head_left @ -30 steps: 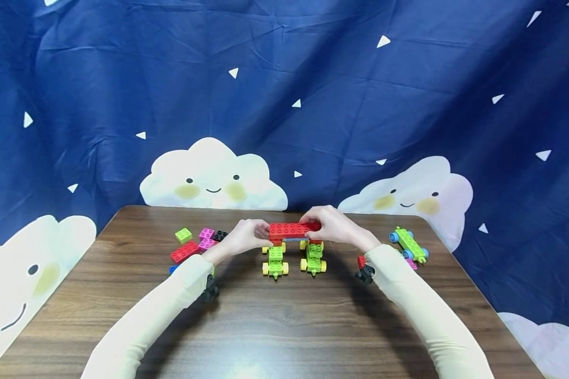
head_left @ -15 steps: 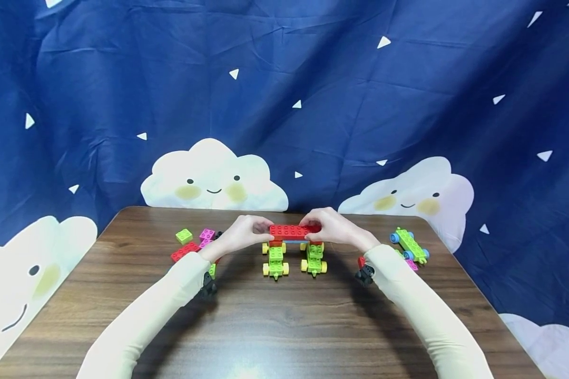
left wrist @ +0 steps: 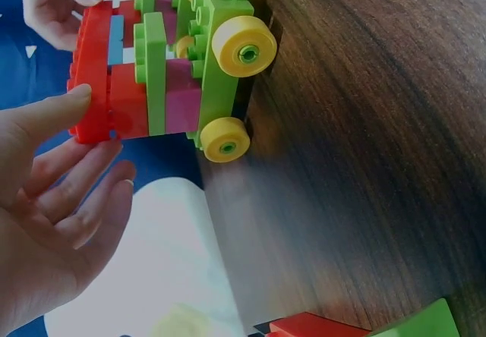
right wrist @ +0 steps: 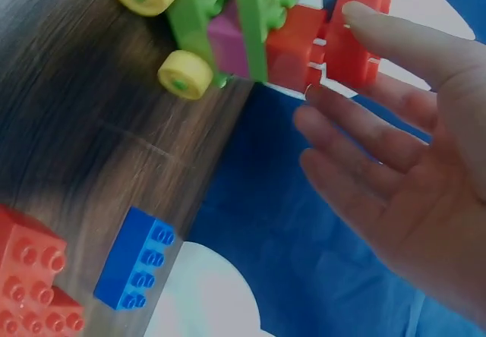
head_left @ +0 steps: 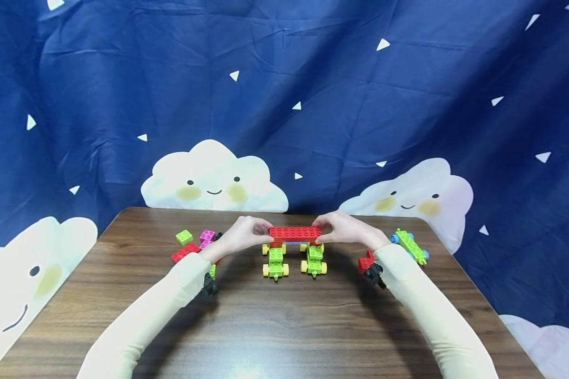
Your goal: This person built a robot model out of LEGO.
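Observation:
A long red brick (head_left: 295, 233) spans two green wheeled stacks, the left one (head_left: 275, 261) and the right one (head_left: 314, 260), both on yellow wheels. My left hand (head_left: 242, 234) pinches its left end; in the left wrist view the thumb lies on the long brick (left wrist: 93, 71). At the other end my right hand (head_left: 343, 229) holds it between thumb and index finger. Studs show in a narrow gap between the long brick (right wrist: 353, 37) and the red brick (right wrist: 292, 48) under it in the right wrist view. Beneath it, between the stacks, is a blue piece (head_left: 294, 242).
Loose bricks, among them a lime one (head_left: 184, 237), a pink one (head_left: 207, 235) and a red one (head_left: 185, 252), lie left on the wooden table (head_left: 284, 326). A lime car base (head_left: 410, 245) with blue wheels stands at the right; a blue brick (right wrist: 135, 259) is near the back edge.
My right hand has slid right, from over the long red brick to its end, uncovering more studs. My left hand has shifted slightly, with its fingers now nearer the left end.

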Motion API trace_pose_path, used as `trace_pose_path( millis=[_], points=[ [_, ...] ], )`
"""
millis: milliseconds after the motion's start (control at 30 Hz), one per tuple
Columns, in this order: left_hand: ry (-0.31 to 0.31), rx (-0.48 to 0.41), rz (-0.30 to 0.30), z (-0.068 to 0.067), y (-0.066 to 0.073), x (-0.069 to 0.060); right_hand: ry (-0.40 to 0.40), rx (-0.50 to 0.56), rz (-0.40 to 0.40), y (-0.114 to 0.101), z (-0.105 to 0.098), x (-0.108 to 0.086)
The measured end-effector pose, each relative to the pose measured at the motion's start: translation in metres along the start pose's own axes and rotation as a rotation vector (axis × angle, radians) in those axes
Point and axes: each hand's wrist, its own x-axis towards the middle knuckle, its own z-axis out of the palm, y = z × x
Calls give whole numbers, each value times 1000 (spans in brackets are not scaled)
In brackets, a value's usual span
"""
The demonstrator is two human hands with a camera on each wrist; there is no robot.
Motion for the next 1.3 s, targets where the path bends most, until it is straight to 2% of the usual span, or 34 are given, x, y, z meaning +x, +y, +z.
trace_pose_path(
  millis=[167,533,667,767,1067,1300],
  points=[
    [3,-7,2,1,-2,0,-47,59,36,6,3,-1],
    [-10,-24,2,1,-3,-1,-25,65,34,1,2,-14],
    [-9,-24,2,1,-1,-1,-2,35,25,0,2,-17],
    [-11,-26,3,1,0,-1,15,12,16,0,3,-19],
    [-14,-33,18,2,0,0,42,28,25,1,5,-20],
    [-8,-18,22,3,1,-2,42,6,56,-1,7,-19]
  ],
)
